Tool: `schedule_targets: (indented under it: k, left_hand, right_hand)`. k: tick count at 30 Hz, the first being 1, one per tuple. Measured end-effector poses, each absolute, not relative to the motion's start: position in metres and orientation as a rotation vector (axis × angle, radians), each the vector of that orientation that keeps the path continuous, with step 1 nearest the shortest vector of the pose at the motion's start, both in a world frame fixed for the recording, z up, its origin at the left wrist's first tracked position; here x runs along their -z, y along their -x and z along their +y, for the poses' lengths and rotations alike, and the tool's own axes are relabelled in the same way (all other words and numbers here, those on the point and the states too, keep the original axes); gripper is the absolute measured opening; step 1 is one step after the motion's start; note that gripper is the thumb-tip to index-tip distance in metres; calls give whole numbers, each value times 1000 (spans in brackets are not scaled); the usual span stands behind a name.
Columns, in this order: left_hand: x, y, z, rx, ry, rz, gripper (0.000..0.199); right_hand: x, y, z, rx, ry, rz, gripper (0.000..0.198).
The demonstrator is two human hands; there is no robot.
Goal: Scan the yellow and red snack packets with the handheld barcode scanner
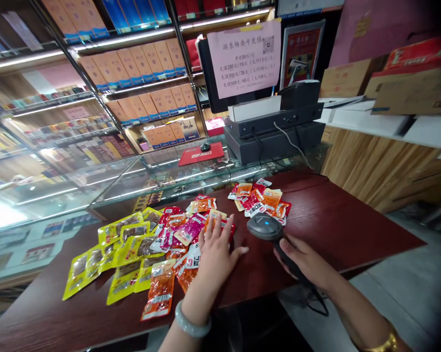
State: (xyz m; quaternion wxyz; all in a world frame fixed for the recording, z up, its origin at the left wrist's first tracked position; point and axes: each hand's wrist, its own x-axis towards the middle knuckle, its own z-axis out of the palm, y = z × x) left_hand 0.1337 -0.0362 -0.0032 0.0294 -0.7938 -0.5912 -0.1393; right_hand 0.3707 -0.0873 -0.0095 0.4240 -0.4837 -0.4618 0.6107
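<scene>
My left hand (pixel 217 249) lies with fingers spread over the right side of a heap of red, orange and magenta snack packets (pixel 189 229). Its fingertips rest on or just above the packets there; which, I cannot tell. My right hand (pixel 304 259) is wrapped round the handle of a black barcode scanner (pixel 266 227), whose head points away from me over the table. Beyond the scanner head sits a smaller pile of red and orange packets (pixel 259 198). Yellow snack packets (pixel 127 266) overlap at the left, and a long orange packet (pixel 160 288) lies near the table's front edge.
The dark red table (pixel 338 215) meets a glass counter (pixel 162 181) bearing a red mat (pixel 201 154) with a mouse. Behind stand a monitor with a pink notice (pixel 244 61) and a black cash drawer (pixel 275 139) with cables. Cardboard boxes (pixel 414 93) are stacked right.
</scene>
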Motion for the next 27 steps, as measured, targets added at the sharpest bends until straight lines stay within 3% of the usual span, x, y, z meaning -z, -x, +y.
schedule_targets:
  k: [6, 19, 27]
  left_hand:
    - [30, -119, -27, 258, 2591, -1419, 65]
    - [32, -69, 13, 155, 2445, -1689, 54]
    - [3, -138, 81, 463, 2398, -1968, 42]
  right_hand:
    - [16, -368, -86, -1588, 1185, -1125, 52]
    - [-20, -368, -48, -1601, 1123, -1254, 50]
    - [-66, -409, 30, -1730, 1079, -1425, 56]
